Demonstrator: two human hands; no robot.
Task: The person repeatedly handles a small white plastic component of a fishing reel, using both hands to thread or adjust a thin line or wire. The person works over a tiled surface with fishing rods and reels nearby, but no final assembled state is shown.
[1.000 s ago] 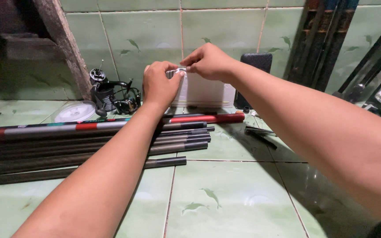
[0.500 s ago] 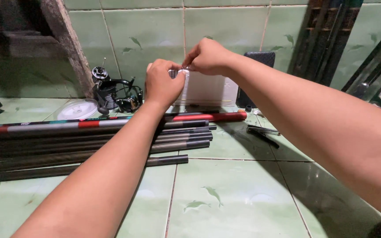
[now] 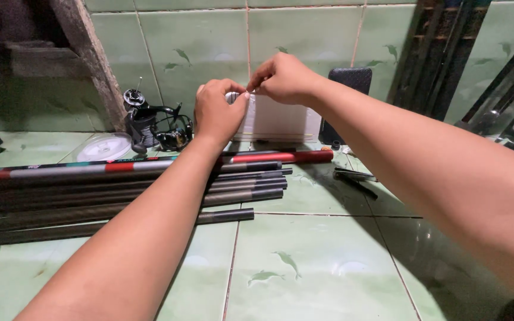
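Two bare hands pinch a small pale object together above a green tiled floor, close to the wall.

The left hand (image 3: 218,113) is closed in a fist-like pinch and the right hand (image 3: 281,77) pinches narrowly with its fingertips; both meet on a small whitish item (image 3: 232,97), too small to identify, held in the air in front of a white rectangular box (image 3: 275,122) that leans against the green tiled wall (image 3: 304,35). Since a second ago the hands have barely shifted, so the fine finger work looks ongoing. Beside the box stands a dark rectangular pouch (image 3: 349,80). To the left sit a black fishing reel (image 3: 150,128) and a round clear plastic lid (image 3: 105,147). A bundle of dark telescopic rod sections (image 3: 90,199), one with red and silver bands, lies on the floor beneath the left forearm. No label is readable.
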